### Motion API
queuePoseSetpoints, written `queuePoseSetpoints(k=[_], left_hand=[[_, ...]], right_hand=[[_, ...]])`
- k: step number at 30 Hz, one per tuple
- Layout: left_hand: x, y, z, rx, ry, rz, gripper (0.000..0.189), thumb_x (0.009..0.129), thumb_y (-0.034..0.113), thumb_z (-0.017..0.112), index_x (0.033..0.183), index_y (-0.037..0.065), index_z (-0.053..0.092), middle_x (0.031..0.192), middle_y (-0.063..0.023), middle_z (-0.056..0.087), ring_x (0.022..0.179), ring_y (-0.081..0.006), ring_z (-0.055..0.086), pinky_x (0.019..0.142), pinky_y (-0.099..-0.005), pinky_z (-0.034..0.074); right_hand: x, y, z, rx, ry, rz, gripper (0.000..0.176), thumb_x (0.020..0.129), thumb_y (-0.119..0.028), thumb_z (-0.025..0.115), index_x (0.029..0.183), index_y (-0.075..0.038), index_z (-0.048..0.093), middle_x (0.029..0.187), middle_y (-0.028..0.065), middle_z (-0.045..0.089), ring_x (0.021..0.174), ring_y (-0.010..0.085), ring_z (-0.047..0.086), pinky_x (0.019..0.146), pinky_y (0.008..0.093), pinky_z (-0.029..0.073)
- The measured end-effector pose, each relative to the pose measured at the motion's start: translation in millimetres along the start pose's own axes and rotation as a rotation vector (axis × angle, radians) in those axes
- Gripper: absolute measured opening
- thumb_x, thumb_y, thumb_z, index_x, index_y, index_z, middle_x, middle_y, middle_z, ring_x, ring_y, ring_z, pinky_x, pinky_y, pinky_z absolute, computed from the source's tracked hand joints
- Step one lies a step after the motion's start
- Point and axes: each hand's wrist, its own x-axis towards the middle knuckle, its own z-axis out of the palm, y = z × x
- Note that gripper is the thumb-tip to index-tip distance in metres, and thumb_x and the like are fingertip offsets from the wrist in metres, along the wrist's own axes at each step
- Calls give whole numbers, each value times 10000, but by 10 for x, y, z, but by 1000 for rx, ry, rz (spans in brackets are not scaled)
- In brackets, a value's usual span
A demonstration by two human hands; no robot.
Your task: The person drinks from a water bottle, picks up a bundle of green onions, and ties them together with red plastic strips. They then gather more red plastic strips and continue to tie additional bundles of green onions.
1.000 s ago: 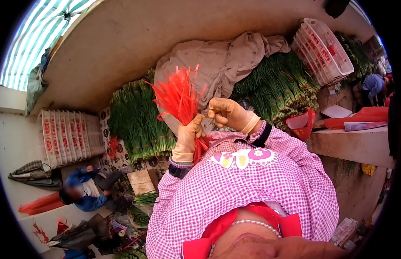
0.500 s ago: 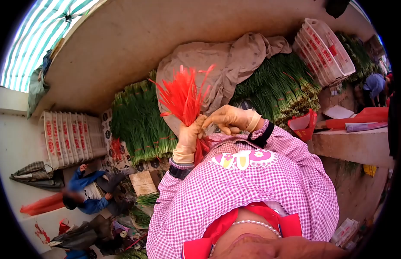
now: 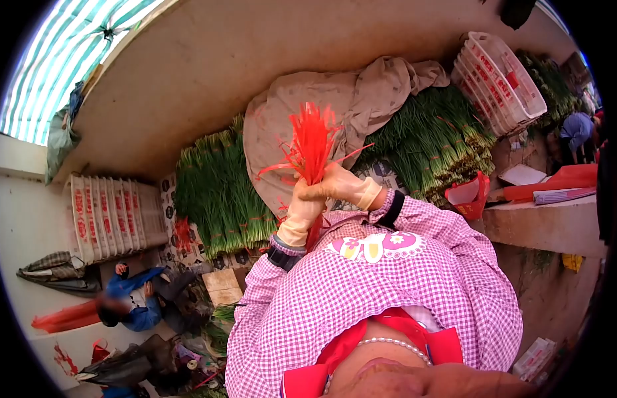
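My left hand, in a pale glove, is closed around the lower part of a bundle of red plastic strips. The strips fan out above the fist, and a few tails hang below it. My right hand, also gloved, is closed around the bundle just above and beside the left, the two hands touching. Its fingertips are partly hidden behind the strips and the left hand. Long stray strips stick out sideways from the bundle. Beyond my hands, a brown cloth lies between rows of tied green leafy bunches.
More green bunches lie on the right, by a white plastic crate. Another crate stands left. A red bag sits near a concrete ledge. A person in blue sits at lower left; another person is far right.
My right hand has moved left from loose fingers beside the left hand to a grip on the strips. The bundle has shifted right and is gathered more tightly and upright.
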Motion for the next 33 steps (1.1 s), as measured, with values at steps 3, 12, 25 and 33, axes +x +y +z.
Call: queuePoseSetpoints(k=[3, 12, 25, 33], left_hand=[[249, -415, 115, 88, 145, 375, 271, 863, 43, 556, 1132, 29, 528, 815, -64, 580, 720, -161, 568, 588, -294, 479], [289, 240, 57, -74, 28, -96, 401, 821, 118, 665, 1150, -39, 497, 838, -47, 593, 681, -125, 559, 582, -257, 458], [207, 357, 84, -155, -113, -149, 242, 830, 146, 602, 1024, 12, 547, 752, -16, 566, 610, -107, 512, 548, -261, 421], [191, 430, 90, -202, -138, -142, 205, 821, 130, 592, 970, 1, 534, 751, -43, 579, 644, -138, 556, 589, -274, 454]], right_hand=[[74, -43, 44, 185, 167, -8, 408, 736, -150, 760, 1078, 5, 601, 905, 78, 677, 829, 165, 606, 759, 321, 493], [327, 60, 1, 515, 369, -39, 224, 872, -138, 687, 1028, 0, 605, 811, 54, 660, 717, 144, 615, 645, 289, 495], [309, -118, -145, 620, 409, -14, 209, 908, -125, 623, 1059, 16, 594, 881, 85, 664, 803, 191, 639, 759, 326, 511], [352, 46, -169, 594, 383, 14, 163, 908, -112, 623, 1024, 0, 597, 761, 43, 613, 685, 160, 599, 673, 294, 519]])
